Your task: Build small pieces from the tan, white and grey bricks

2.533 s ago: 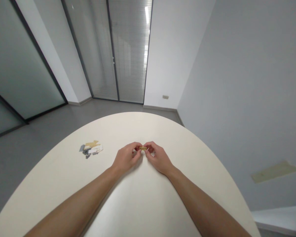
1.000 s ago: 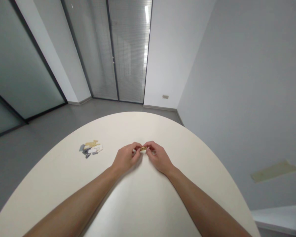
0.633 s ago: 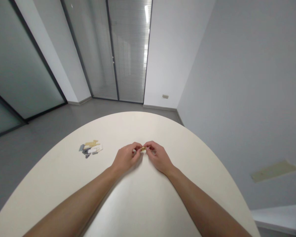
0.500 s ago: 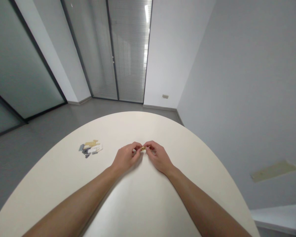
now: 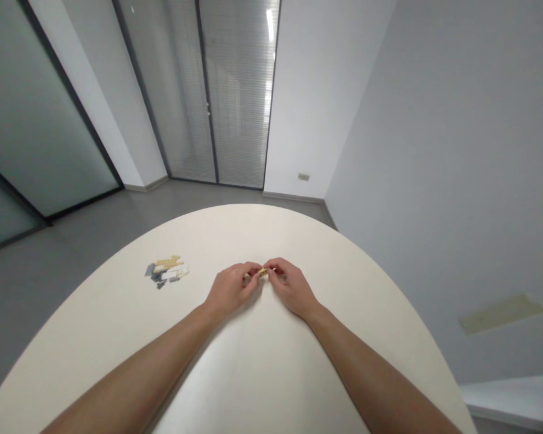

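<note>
Lying well to the left on the bench, loose pieces stay clear of my left hand and right hand, which meet at centre. Both sets of fingers are pinched shut on a tan brick, its long axis running hand to hand.

Both forearms stretched forward, left hand and right hand meeting fingertip to fingertip, fingers pinched

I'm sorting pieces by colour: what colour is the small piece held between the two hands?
The small piece is tan-yellow; the head view, the only one, shows it.
</note>
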{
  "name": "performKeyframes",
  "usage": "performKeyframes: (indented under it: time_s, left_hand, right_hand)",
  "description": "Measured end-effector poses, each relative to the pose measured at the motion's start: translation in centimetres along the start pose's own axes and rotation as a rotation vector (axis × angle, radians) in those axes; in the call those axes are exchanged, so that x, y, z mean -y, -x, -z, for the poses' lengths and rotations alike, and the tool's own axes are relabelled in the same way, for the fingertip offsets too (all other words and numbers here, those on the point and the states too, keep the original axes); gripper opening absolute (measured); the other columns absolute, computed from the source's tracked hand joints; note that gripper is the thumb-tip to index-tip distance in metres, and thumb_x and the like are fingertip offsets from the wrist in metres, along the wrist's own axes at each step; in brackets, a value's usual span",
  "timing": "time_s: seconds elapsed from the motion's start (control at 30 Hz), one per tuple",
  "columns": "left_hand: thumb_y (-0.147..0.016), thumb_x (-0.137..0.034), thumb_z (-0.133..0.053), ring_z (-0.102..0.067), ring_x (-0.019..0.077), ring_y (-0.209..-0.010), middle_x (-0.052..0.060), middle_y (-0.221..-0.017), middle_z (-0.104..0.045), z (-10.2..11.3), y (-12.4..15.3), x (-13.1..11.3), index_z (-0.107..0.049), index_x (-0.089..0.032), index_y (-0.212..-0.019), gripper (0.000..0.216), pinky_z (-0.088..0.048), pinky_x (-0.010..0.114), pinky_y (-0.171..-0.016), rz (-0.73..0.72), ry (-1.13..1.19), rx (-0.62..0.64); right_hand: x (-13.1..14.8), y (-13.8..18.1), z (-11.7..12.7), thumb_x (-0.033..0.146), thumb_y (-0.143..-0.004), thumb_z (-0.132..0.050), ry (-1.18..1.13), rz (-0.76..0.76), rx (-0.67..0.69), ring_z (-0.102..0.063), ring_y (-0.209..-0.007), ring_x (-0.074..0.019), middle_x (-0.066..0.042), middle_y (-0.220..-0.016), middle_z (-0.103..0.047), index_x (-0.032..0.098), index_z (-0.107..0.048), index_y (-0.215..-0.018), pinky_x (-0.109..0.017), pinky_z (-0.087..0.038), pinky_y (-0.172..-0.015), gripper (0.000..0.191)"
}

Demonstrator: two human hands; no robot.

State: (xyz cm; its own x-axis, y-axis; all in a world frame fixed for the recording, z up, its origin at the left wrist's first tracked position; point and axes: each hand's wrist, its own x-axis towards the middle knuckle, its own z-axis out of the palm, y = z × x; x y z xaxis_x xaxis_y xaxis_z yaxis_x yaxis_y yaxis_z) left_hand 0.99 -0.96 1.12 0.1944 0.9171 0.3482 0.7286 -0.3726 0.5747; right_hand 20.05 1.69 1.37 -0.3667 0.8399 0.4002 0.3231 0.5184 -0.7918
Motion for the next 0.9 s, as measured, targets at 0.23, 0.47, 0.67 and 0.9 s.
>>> performKeyframes:
  time_s: [0.23,0.47,0.67,0.9]
  left_hand:
    - [-0.092,-0.029,-0.054,-0.069,0.0177,-0.083,-0.001,-0.099,-0.076,0.05,-0.03,-0.02,-0.07,-0.028,-0.108,0.022,-0.051,0.029,-0.077,-0.001,-0.001,0.012]
    - [-0.093,-0.03,-0.054,-0.068,0.0179,-0.084,0.0,-0.097,-0.076,0.13,-0.02,-0.19,-0.071,-0.028,-0.106,0.022,-0.05,0.029,-0.077,-0.004,-0.029,0.007]
    - [-0.093,-0.032,-0.053,-0.068,0.0179,-0.083,0.0,-0.098,-0.076,0.09,-0.02,-0.25,-0.072,-0.028,-0.106,0.022,-0.05,0.03,-0.077,0.026,-0.034,-0.017]
    - [-0.094,-0.032,-0.053,-0.069,0.0179,-0.084,0.0,-0.1,-0.076,0.07,-0.04,-0.18,-0.071,-0.028,-0.106,0.023,-0.05,0.03,-0.078,0.032,-0.031,-0.012]
  right_hand:
    - [-0.02,-0.05,-0.01,0.02,-0.091,-0.054,0.017,0.001,0.007,-0.063,-0.085,-0.0164,-0.002,-0.097,-0.07,0.023,-0.066,-0.1,-0.031,-0.049,-0.082,0.015]
    - [0.19,0.05,0.03,0.018,-0.09,-0.056,0.019,-0.017,0.013,-0.062,-0.083,-0.0153,-0.001,-0.095,-0.07,0.023,-0.066,-0.1,-0.029,-0.048,-0.079,0.015]
    - [0.34,0.11,-0.01,0.019,-0.09,-0.057,0.016,-0.022,0.022,-0.062,-0.079,-0.014,-0.001,-0.096,-0.07,0.022,-0.066,-0.103,-0.028,-0.048,-0.076,0.016]
    - [0.29,0.02,0.07,0.02,-0.091,-0.056,0.014,-0.02,0.033,-0.062,-0.081,-0.0146,0.0,-0.097,-0.07,0.023,-0.066,-0.102,-0.029,-0.049,-0.078,0.015]
